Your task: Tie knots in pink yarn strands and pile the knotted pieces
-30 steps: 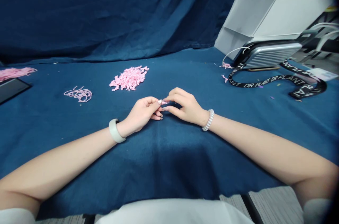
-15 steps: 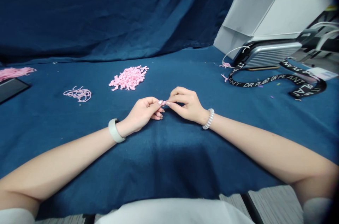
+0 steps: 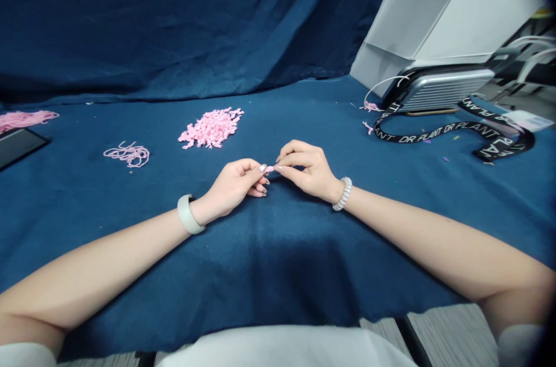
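Observation:
Over the middle of the blue cloth [image 3: 278, 263], a small piece of pink knotted cord [image 3: 270, 169] spans the short gap between my two hands. My left hand [image 3: 237, 184] pinches its left end between thumb and index finger, the other fingers curled beneath. The right end is in the closed thumb and fingertips of my right hand [image 3: 308, 169]. Beyond them lies a heap of small pink knotted pieces [image 3: 211, 128]. To its left is a loose tangle of pale pink cord [image 3: 127, 154].
At far left, a bundle of pink strands [image 3: 26, 119] lies behind a dark flat device [image 3: 21, 146]. A black lettered strap [image 3: 434, 134], a silver ribbed case [image 3: 449, 89] and white panels [image 3: 443, 14] stand at right. Blue drapery [image 3: 174, 19] hangs behind.
My right hand has shifted very slightly up and away from the left, and a little more of the pink knotted cord shows between the fingertips. Both pinches stay closed.

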{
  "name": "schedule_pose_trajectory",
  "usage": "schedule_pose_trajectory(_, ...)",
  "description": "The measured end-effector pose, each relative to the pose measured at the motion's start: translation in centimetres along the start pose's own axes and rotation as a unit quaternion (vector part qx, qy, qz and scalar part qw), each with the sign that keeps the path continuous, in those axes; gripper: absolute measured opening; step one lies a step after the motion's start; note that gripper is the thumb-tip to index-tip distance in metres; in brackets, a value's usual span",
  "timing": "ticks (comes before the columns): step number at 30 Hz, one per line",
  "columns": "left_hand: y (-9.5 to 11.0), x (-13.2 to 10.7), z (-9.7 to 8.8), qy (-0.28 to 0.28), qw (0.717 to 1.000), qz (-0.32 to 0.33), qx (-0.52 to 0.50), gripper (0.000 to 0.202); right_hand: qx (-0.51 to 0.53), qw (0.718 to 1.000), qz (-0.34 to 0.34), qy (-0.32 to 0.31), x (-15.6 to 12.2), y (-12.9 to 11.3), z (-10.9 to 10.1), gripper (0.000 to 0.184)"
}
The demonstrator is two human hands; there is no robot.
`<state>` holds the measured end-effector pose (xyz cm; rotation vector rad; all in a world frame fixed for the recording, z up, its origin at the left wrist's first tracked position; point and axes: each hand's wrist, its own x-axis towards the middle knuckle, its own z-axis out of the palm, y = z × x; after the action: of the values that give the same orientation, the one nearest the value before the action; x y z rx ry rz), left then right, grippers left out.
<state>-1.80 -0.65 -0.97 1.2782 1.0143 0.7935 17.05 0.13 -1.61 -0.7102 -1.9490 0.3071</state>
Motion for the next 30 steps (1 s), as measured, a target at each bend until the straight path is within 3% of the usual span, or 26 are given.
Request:
schedule_pose_trajectory(6,0.22,0.01,0.14,0.018,1.000,-0.005,-0.022,0.028,0.012,0.998,0.048,-0.031,0.08,0.01,0.00,0.015)
schedule_pose_trajectory(14,0.23,-0.01,0.08,0.027,0.999,0.002,-0.027,0.027,0.018,0.986,0.096,-0.133,0.42,-0.05,0.09,0.022)
schedule_pose_trajectory(23,0.25,-0.11,0.05,0.006,1.000,0.021,0.011,0.027,0.000,0.990,0.053,-0.129,0.17,0.07,0.36,0.016)
schedule_pose_trajectory(30,-0.11,0.01,0.05,0.017,0.999,0.024,0.020,0.023,0.000,0.988,0.078,-0.134,0.08,-0.12,0.30,0.016)
